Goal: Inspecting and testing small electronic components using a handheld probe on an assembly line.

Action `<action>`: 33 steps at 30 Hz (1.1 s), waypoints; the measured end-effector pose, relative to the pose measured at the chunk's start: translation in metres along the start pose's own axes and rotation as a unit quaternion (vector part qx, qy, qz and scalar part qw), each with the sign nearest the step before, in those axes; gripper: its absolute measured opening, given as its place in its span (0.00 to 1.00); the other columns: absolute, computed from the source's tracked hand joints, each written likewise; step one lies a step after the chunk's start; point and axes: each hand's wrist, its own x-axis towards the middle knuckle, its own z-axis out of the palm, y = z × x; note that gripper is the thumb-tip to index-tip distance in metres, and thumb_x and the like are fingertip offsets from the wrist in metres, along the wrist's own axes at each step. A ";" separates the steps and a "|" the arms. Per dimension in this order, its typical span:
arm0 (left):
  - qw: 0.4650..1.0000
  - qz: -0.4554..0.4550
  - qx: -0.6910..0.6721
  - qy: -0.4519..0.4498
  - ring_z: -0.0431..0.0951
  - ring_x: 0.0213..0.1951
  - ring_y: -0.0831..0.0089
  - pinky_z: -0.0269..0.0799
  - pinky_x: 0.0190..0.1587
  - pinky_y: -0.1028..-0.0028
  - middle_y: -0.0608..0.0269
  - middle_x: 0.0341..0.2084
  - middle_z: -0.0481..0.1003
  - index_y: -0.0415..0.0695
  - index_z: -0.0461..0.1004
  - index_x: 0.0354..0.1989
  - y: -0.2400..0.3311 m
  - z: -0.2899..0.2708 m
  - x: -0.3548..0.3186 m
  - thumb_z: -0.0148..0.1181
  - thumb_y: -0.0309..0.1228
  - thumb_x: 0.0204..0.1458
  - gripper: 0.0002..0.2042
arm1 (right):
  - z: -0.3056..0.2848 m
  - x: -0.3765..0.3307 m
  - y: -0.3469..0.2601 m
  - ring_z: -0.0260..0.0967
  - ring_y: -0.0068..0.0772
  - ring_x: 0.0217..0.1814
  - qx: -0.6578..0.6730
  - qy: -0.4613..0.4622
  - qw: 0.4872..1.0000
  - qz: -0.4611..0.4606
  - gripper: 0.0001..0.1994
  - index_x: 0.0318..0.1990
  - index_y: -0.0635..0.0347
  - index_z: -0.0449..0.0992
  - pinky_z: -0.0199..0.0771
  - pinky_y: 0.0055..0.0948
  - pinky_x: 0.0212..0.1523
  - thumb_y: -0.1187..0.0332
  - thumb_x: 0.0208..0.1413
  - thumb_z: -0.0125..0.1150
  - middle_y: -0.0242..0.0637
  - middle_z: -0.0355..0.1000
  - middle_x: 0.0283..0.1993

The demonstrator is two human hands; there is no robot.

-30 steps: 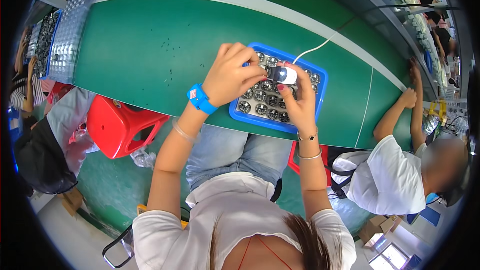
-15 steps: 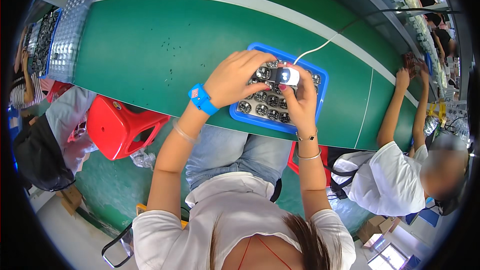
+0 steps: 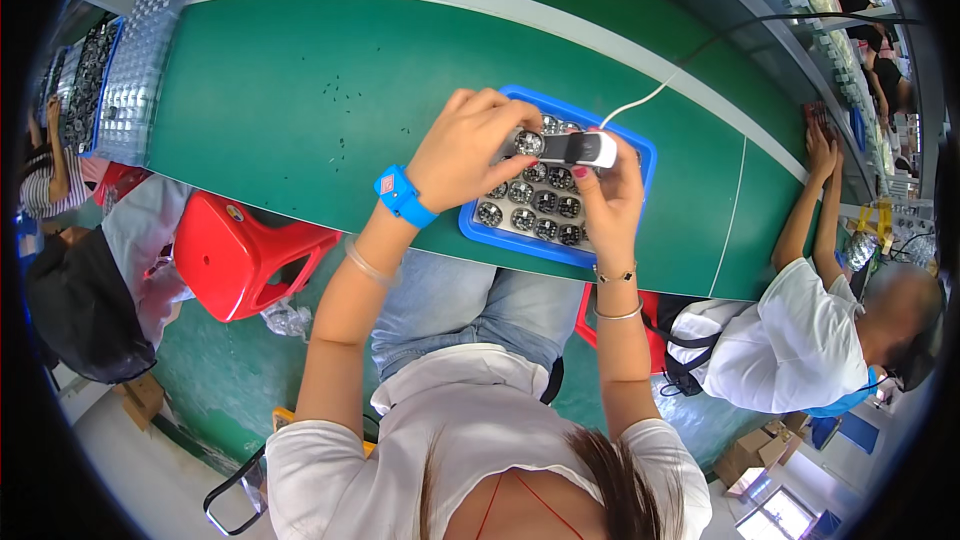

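Note:
Above the blue tray (image 3: 478,231), my left hand (image 3: 475,145) is closed, thumb and fingers around the edge of a round part (image 3: 529,143) with a dark rim and shiny silver inside. My right hand (image 3: 618,190) grips a white-and-black corded handheld device (image 3: 590,148) between thumb and fingers. The device lies sideways, its grey end reaching the round part; whether they touch is hard to tell. Beneath both hands, several similar round parts (image 3: 545,202) sit in rows in the tray. My hands hide some of them.
A white cable (image 3: 640,100) runs from the device toward the back right. Small dark bits (image 3: 345,95) are scattered on the green table (image 3: 250,70). Clear plastic trays (image 3: 140,70) stand at the far left. A red stool (image 3: 225,255) is at the left; a co-worker (image 3: 780,340) sits at the right.
The device has turned from showing its bright white face to lying sideways, and my right hand has shifted slightly right. The round part at my left fingertips now shows more plainly.

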 end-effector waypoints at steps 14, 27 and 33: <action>0.993 0.044 0.108 0.004 0.65 0.49 0.62 0.59 0.47 0.64 0.67 0.43 0.68 0.50 0.76 0.28 -0.008 0.018 0.010 0.69 0.34 0.36 0.09 | -0.023 -0.002 0.009 0.66 0.28 0.53 -0.055 0.020 0.998 0.008 0.19 0.55 0.65 0.65 0.66 0.27 0.54 0.76 0.55 0.59 0.39 0.70 0.51; 0.996 0.077 0.047 0.020 0.65 0.47 0.63 0.59 0.48 0.65 0.69 0.41 0.70 0.51 0.77 0.25 -0.001 0.020 0.020 0.68 0.31 0.38 0.06 | -0.025 0.006 -0.002 0.65 0.29 0.54 -0.107 -0.028 0.994 0.020 0.18 0.53 0.65 0.68 0.63 0.27 0.57 0.78 0.53 0.60 0.38 0.68 0.51; 0.996 0.075 0.049 0.018 0.66 0.48 0.63 0.59 0.49 0.64 0.69 0.41 0.70 0.50 0.76 0.24 0.000 0.018 0.023 0.68 0.31 0.38 0.06 | -0.026 0.009 -0.001 0.65 0.29 0.54 -0.099 -0.034 0.994 0.014 0.18 0.52 0.66 0.68 0.62 0.27 0.57 0.78 0.53 0.60 0.37 0.68 0.51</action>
